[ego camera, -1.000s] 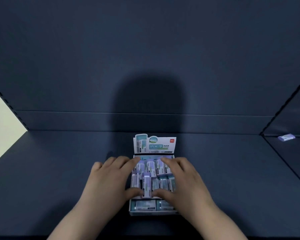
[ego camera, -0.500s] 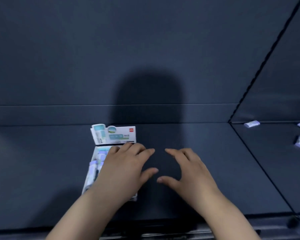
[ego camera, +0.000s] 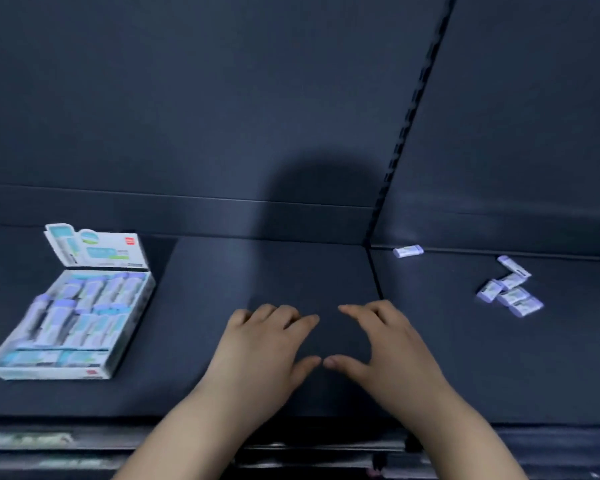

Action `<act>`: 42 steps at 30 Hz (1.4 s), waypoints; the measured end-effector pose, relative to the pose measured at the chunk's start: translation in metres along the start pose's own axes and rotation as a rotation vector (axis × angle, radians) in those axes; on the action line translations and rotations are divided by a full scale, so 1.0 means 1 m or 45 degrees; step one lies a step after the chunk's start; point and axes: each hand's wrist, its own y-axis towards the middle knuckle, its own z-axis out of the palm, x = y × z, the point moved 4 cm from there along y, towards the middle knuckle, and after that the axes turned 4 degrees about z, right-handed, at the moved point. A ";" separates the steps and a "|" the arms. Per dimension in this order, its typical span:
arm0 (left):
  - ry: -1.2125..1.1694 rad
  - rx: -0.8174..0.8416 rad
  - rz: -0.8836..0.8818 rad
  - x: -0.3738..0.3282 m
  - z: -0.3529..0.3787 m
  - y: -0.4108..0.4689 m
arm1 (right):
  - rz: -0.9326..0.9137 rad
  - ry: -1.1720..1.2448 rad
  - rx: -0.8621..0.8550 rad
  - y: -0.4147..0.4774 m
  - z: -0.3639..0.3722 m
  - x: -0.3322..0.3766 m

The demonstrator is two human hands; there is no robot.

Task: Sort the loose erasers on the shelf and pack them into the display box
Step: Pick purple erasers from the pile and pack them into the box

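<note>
Showing six loose erasers (ego camera: 513, 295), one display box (ego camera: 49, 371).

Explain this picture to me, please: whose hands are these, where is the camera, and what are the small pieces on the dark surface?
No machine here: a person works with bare hands, and the one camera sits on their head, looking forward and down. The left hand and the right hand enter the picture from the bottom edge. Both are open, fingers loosely spread over the dark shelf, holding nothing; whether they touch it I cannot tell. At the left stands the display box, its printed card upright at the back, rows of erasers packed inside. At the right, past the seam between two shelf sections, lie loose ones: a single eraser near the back and a cluster of erasers further right. The print is too blurred to read.
</note>
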 end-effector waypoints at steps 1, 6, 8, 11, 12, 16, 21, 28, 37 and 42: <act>-0.010 0.049 -0.019 -0.008 0.003 0.001 | 0.003 0.004 0.003 -0.004 -0.001 -0.008; -0.069 0.182 -0.091 -0.033 0.009 0.000 | 0.027 0.034 -0.009 -0.020 -0.007 -0.035; -0.101 0.281 -0.122 -0.035 0.006 0.003 | 0.050 0.034 -0.021 -0.023 -0.008 -0.040; -0.066 0.221 -0.109 -0.033 0.002 0.009 | 0.089 -0.038 -0.037 -0.025 -0.010 -0.044; -0.059 0.261 -0.126 -0.031 0.003 0.011 | 0.102 -0.085 -0.044 -0.026 -0.012 -0.044; -0.097 0.238 -0.096 -0.024 0.012 0.015 | 0.210 -0.291 -0.014 -0.027 -0.016 -0.050; -0.123 0.247 -0.006 -0.037 0.014 0.028 | 0.228 -0.367 -0.232 -0.032 -0.019 -0.070; -0.055 0.159 -0.041 -0.071 0.032 0.059 | 0.263 -0.372 -0.124 -0.032 -0.032 -0.120; -0.125 0.134 -0.046 -0.192 0.055 0.152 | 0.155 -0.357 -0.128 -0.011 -0.115 -0.248; -0.035 0.171 -0.099 -0.241 0.075 0.194 | 0.181 -0.330 -0.042 0.006 -0.141 -0.313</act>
